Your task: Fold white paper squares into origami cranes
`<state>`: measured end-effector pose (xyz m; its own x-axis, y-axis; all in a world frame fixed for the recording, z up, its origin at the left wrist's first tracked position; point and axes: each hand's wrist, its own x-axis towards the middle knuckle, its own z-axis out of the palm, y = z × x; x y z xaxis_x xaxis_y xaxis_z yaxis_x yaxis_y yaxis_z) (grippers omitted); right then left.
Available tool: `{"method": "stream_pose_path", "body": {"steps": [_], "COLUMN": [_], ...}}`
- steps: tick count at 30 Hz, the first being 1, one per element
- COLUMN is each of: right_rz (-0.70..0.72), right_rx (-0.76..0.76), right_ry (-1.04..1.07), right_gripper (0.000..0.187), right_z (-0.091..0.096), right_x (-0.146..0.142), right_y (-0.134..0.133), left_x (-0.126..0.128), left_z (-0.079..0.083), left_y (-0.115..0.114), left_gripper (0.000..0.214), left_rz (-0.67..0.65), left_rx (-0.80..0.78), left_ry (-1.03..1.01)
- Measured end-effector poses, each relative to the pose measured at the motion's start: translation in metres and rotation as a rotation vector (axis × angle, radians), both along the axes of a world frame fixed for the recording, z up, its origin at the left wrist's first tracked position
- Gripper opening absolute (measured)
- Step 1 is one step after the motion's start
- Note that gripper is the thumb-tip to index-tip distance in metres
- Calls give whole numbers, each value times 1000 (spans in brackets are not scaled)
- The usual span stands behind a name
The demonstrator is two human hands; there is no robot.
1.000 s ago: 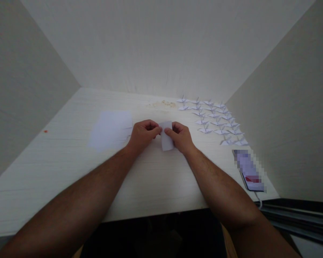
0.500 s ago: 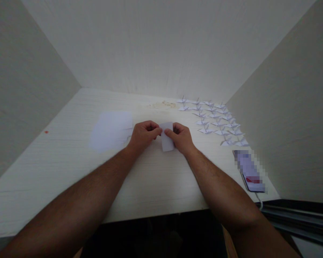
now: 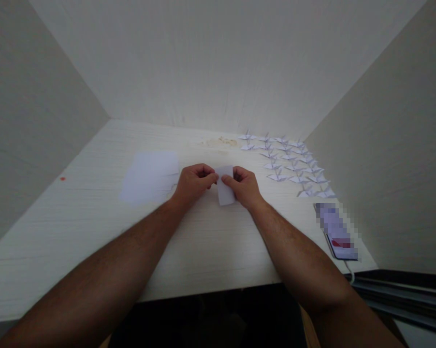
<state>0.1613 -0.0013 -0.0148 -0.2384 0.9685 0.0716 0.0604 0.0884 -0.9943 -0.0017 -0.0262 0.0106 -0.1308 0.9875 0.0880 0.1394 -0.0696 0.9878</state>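
Note:
Between my hands, over the middle of the table, is a small white folded piece of paper [image 3: 225, 193], taller than it is wide. My left hand [image 3: 196, 181] pinches its upper left edge between thumb and fingertips. On the other side my right hand [image 3: 244, 183] grips the paper, thumb across its front face and fingers behind, where they are partly hidden. Left of my left hand lies a spread of white paper sheets [image 3: 151, 174]. To the right stand several white paper cranes [image 3: 294, 166] in rows.
A phone [image 3: 336, 232] with a blurred-out screen lies at the table's right edge, a white cable [image 3: 351, 276] running from it. Pale walls [image 3: 210, 63] enclose the table [image 3: 210, 251] at back and sides. A small red spot [image 3: 62, 179] marks the left side.

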Motion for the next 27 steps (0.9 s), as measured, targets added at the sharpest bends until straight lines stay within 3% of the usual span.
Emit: {"method": "stream_pose_path", "body": {"steps": [12, 18, 27], "right_rz": [8, -66, -140], "right_rx": [0, 15, 82], "right_ry": [37, 35, 24], "right_gripper": [30, 45, 38], "right_z": [1, 0, 5], "right_x": [0, -1, 0], "right_y": [0, 1, -2], "left_x": [0, 1, 0], "left_z": [1, 2, 0], "left_y": [-1, 0, 1], "left_gripper": [10, 9, 8], "left_rz": [3, 14, -22], "left_rx": [2, 13, -23], "left_ry": [14, 54, 30]}}
